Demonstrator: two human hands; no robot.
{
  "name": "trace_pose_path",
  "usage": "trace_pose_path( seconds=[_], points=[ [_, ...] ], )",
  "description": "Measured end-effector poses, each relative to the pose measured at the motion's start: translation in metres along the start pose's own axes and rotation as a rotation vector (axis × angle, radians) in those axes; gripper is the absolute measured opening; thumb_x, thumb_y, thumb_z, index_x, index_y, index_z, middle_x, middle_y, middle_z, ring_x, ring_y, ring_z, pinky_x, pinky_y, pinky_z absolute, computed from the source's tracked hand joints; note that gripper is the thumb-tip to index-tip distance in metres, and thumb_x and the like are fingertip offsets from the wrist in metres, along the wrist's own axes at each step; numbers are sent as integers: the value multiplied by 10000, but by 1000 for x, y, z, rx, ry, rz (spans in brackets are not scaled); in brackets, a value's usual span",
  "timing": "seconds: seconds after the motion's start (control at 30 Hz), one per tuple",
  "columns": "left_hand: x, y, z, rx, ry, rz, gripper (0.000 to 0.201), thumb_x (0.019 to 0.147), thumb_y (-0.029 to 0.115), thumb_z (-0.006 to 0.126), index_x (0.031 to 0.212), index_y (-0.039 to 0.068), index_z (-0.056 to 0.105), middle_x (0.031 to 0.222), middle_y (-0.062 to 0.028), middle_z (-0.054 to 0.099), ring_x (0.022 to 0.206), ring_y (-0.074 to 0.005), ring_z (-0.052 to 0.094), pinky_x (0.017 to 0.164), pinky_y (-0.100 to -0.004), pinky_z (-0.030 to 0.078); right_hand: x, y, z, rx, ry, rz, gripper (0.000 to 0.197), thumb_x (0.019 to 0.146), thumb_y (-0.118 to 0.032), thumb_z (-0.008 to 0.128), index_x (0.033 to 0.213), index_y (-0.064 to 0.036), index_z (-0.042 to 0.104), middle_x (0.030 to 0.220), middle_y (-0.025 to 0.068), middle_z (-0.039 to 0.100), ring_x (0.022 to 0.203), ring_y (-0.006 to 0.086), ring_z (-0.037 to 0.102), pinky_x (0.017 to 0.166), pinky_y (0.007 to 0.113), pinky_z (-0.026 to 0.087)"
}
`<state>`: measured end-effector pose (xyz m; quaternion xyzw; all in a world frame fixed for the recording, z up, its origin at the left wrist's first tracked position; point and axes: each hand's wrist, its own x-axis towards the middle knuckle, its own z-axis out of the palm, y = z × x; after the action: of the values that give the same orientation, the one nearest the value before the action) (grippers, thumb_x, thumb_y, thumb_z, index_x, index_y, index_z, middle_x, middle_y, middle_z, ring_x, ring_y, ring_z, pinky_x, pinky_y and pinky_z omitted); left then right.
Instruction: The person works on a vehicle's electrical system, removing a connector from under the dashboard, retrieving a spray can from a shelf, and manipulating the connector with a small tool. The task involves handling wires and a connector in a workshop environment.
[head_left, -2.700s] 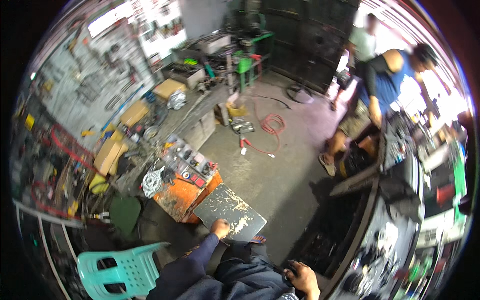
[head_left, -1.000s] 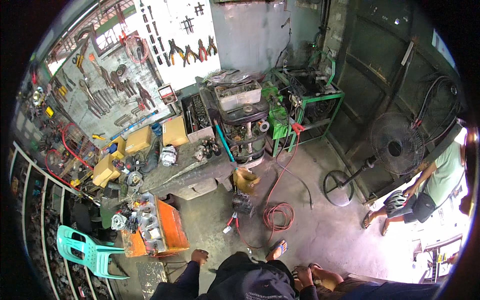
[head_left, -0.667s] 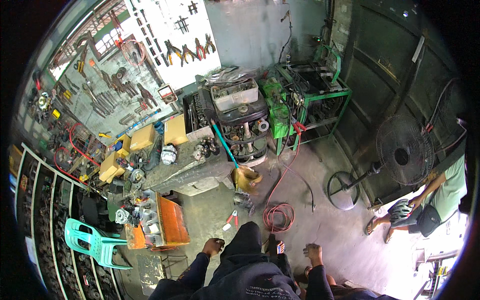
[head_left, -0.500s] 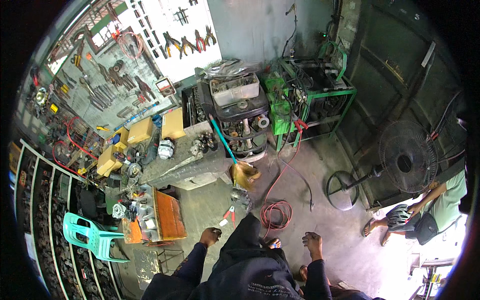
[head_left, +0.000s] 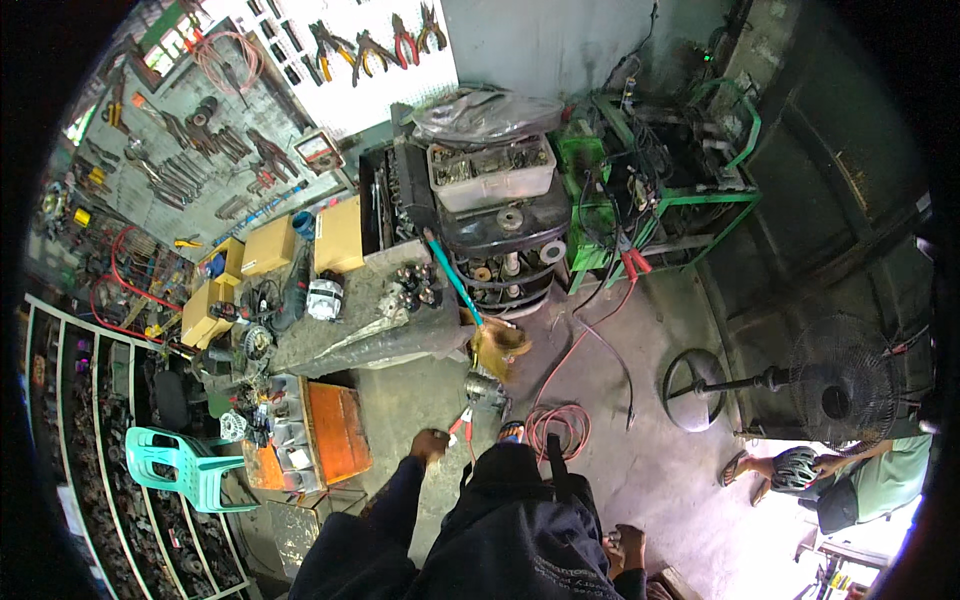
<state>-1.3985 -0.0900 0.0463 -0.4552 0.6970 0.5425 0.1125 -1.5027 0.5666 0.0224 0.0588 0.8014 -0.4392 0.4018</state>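
My left hand (head_left: 430,446) hangs over the concrete floor with its fingers curled in; a pale speck shows at them, too small to name. Closest to it are red-handled clamps (head_left: 461,424) and a greasy grey metal motor part (head_left: 486,392) on the floor. Low at the right of my body is my right hand (head_left: 630,546), also curled, and its palm side is hidden. Neither hand touches anything else that I can see. Ahead of my feet lies a coil of red cable (head_left: 557,432). A broom (head_left: 500,350) with a teal handle leans on the workbench (head_left: 370,345).
An orange wooden box (head_left: 340,432) and a teal plastic chair (head_left: 180,468) stand left, beside a parts rack (head_left: 97,440). Green metal stands (head_left: 715,198) are at the back. To the right are a pedestal fan (head_left: 838,395) and a seated person (head_left: 880,480) holding a helmet-like object (head_left: 795,468).
My view has shifted forward, so the bench and tools look nearer. My left hand has swung forward and my right hand back toward my body. The broom and coil stay on the floor.
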Motion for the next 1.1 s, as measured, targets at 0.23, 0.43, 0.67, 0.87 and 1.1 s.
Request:
trace_pose_path(
  seconds=[0.23,0.43,0.67,0.87,1.1],
  points=[
    [96,98,35,368,14,565,262,921,280,681,983,34,745,857,-110,763,711,-185,723,640,-358,562,15,-170,-20,330,312,78,291,1012,-240,609,1193,-31,702,927,122,762,732,210,720,618,344,563],
    [89,185,111,388,-217,299,360,889,386,598,983,86,773,1017,-178,761,975,-386,717,880,-471,572,-9,-162,-30,295,393,30,311,1010,-244,598,1180,-6,702,960,139,743,806,234,731,656,355,582],
    [121,136,174,822,-221,679,382,921,365,556,898,20,717,925,-242,709,887,-418,690,820,-521,549,-58,-69,-45,-543,-87,315,683,948,-573,626,1496,-202,459,1478,157,470,1301,314,519,1026,455,484],
    [98,185,242,629,-238,676,421,964,433,499,854,82,703,893,-223,721,833,-451,693,753,-595,532,-54,-14,-92,486,196,256,477,998,-421,623,1312,-62,597,1139,174,658,929,284,646,790,416,563],
    [93,230,277,1303,-522,853,362,1015,405,518,1044,132,754,947,-94,762,887,-279,729,899,-412,550,-17,-2,-228,915,462,18,342,998,-272,677,1204,0,666,889,155,739,664,218,686,538,333,569]
  ],
)
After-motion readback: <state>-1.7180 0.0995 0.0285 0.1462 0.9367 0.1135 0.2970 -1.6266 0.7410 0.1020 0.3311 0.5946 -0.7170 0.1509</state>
